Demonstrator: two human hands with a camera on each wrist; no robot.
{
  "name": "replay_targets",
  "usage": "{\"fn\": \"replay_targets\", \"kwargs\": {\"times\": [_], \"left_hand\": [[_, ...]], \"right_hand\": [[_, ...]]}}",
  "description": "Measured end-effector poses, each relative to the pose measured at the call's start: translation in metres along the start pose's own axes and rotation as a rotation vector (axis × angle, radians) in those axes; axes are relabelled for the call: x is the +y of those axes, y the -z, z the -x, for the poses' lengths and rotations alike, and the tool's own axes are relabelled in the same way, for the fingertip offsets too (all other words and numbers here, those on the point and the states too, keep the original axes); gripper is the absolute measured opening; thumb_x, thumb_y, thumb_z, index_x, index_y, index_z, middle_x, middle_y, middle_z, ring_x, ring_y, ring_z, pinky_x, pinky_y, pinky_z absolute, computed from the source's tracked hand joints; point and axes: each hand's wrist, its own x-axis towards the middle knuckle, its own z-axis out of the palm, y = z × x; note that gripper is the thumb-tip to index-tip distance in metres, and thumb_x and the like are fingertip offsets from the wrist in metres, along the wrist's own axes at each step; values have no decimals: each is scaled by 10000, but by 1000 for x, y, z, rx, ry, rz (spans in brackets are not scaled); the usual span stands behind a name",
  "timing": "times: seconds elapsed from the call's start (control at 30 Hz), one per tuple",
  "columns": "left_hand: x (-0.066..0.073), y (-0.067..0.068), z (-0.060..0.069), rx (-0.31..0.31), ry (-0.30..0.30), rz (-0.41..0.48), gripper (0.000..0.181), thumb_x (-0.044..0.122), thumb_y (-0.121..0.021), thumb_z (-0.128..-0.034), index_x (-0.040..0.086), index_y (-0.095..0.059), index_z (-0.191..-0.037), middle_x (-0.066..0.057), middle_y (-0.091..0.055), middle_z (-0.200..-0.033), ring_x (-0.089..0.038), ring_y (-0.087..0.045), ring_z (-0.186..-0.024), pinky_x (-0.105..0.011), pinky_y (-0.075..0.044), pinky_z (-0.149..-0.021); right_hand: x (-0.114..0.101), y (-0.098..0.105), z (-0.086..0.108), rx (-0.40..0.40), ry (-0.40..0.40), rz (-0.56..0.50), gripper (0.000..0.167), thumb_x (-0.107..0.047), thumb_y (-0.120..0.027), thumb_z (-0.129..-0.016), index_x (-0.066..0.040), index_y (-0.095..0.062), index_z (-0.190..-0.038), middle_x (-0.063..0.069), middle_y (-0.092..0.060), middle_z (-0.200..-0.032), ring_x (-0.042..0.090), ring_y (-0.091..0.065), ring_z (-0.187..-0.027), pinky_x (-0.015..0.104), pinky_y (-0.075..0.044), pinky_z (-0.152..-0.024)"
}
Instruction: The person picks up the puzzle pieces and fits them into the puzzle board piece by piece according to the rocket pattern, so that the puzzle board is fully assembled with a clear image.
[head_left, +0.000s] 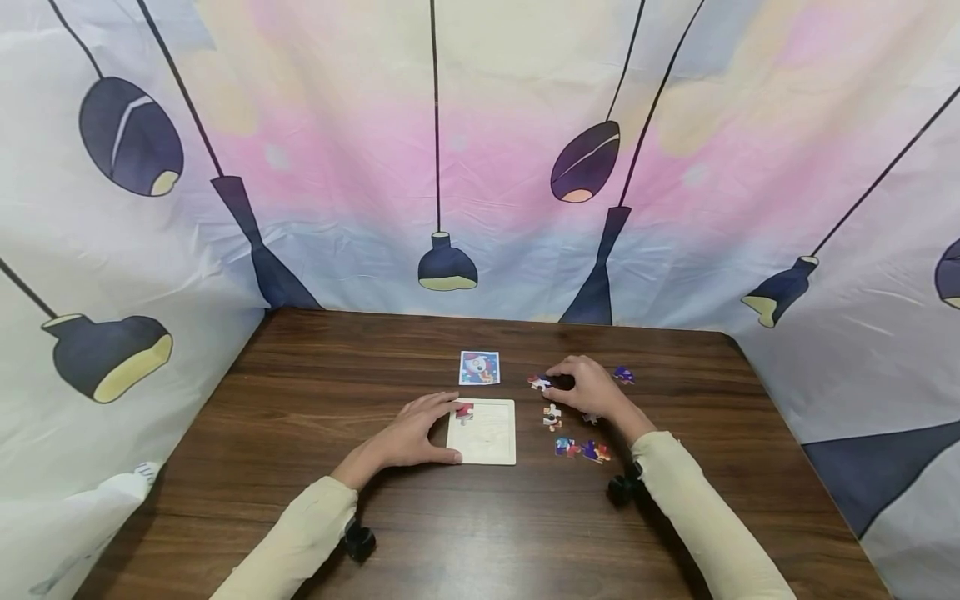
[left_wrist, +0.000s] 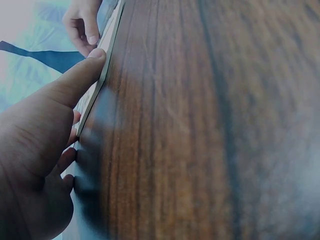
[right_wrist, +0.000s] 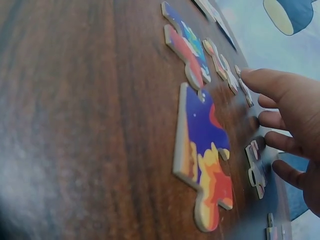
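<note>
Down at the near side of the brown wood-grain table, you've got two cream sleeves, and two black wrist gadgets at the cuffs. Just past those on the right, two jigsaw pieces sit side by side and they're pretty loud: a blue-and-red piece with some turquoise and white, and a purple piece with flame-like yellow, orange and red patches. Both are flat, with pale cut edges and knobbly tabs.

Left of that pair is one square puzzle tray, pale wood colour with a low rim. One red piece lies in its far left corner. The left hand spans the tray's left side, thumb and fingers spread well apart, thumb at the near left corner, fingertips by the red piece.

Next row back, right of the tray: a white-and-orange piece with dark markings, plus a half-hidden piece by the right wrist. Farther back, the right hand has thumb and index finger a bit apart at a white-and-red piece; honestly can't tell if it's pinched or just touched. A dark purple piece lies beyond that hand. So seven pieces total: one in the tray, six outside it.

Behind the tray, one square picture card shows a white cartoon animal on blue. Past the table hangs a pastel cloth printed with at least eight dark lamps.
</note>
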Motion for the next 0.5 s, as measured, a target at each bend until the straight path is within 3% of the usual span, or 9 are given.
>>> {"fn": "replay_targets", "kwargs": {"times": [0.5], "left_hand": [[3,2,0,-8,3,5,925,582,-793,-831,112,-453,-1552,-100,-349,-1637,-363,-263,-1521,-619,-191,-1205]], "right_hand": [[-2,-3,-1,-4,-36,43,410,-440,-762,-921,-154,-768,-1214,52,-664,-1144,298,-601,-1102,594,-475,-944]]}}
